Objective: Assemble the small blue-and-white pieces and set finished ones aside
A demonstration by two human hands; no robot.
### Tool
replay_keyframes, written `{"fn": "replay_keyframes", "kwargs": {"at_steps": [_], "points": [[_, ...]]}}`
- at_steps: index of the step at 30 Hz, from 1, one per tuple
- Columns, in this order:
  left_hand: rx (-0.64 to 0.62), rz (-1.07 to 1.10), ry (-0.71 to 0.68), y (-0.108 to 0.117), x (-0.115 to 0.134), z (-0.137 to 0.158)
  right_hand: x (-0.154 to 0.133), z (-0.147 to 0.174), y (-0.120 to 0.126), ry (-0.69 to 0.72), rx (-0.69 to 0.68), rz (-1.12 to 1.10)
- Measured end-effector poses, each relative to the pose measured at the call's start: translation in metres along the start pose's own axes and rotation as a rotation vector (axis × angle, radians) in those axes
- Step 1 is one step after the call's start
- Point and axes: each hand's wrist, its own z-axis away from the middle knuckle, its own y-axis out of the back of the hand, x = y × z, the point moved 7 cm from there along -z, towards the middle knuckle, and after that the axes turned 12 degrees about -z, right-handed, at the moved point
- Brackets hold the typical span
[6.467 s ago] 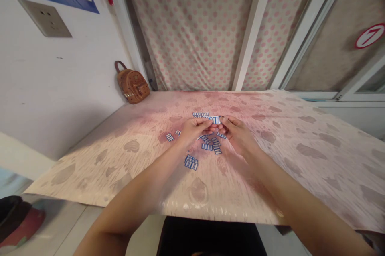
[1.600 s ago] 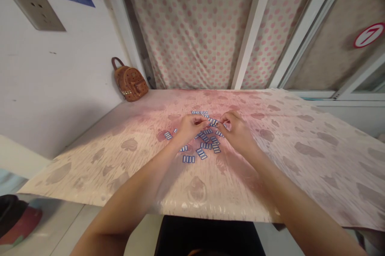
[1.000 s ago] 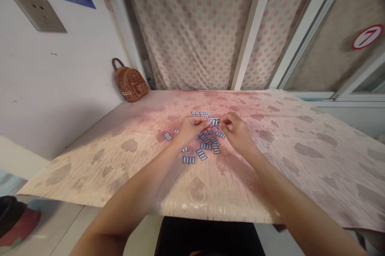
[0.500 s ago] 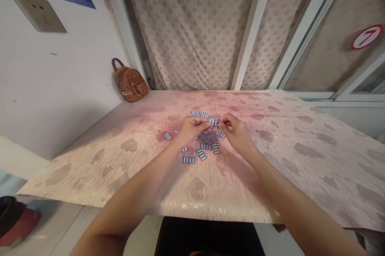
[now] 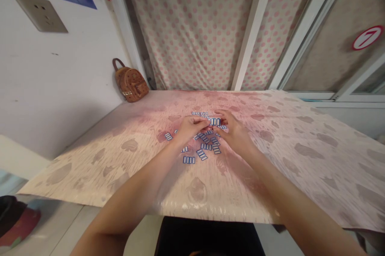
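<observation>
My left hand (image 5: 194, 127) pinches a small blue-and-white striped piece (image 5: 214, 122) between thumb and fingertips, just above the table. At the piece's right end is my right hand (image 5: 236, 129), with thumb and fingers spread apart and nothing gripped between them. Below and between the hands lies a loose scatter of similar striped pieces (image 5: 206, 146), some overlapping. A row of them (image 5: 199, 114) lies just beyond my left hand. Others are partly hidden by my left hand and forearm. Their exact kind is too small to make out.
The table (image 5: 195, 192) wears a pale pink cover with heart prints. A brown mini backpack (image 5: 132, 83) leans at the back left against the wall. Behind the table hang dotted curtains (image 5: 195, 27) by a white frame. A dark and red object (image 5: 18, 222) stands at the lower left.
My right hand has let go of the striped piece and its fingers have spread. The piece stays in my left hand, which has barely moved.
</observation>
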Motion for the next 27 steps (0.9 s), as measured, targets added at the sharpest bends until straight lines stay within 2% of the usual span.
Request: {"fn": "replay_keyframes", "kwargs": {"at_steps": [8, 20, 24, 25, 27], "points": [[-0.031, 0.010, 0.019, 0.001, 0.001, 0.001, -0.006, 0.000, 0.000, 0.101, -0.049, 0.062], [-0.034, 0.038, 0.045, 0.001, -0.002, 0.000, -0.001, 0.001, 0.002, 0.042, -0.003, 0.009], [0.071, 0.004, 0.008, 0.012, 0.001, -0.003, 0.007, -0.001, 0.011, 0.000, 0.104, 0.031], [0.107, -0.011, -0.006, 0.017, 0.002, -0.004, 0.010, -0.001, 0.010, -0.011, 0.089, 0.059], [0.160, -0.028, -0.025, 0.024, 0.002, -0.006, 0.018, 0.000, 0.001, -0.039, -0.028, 0.126]]}}
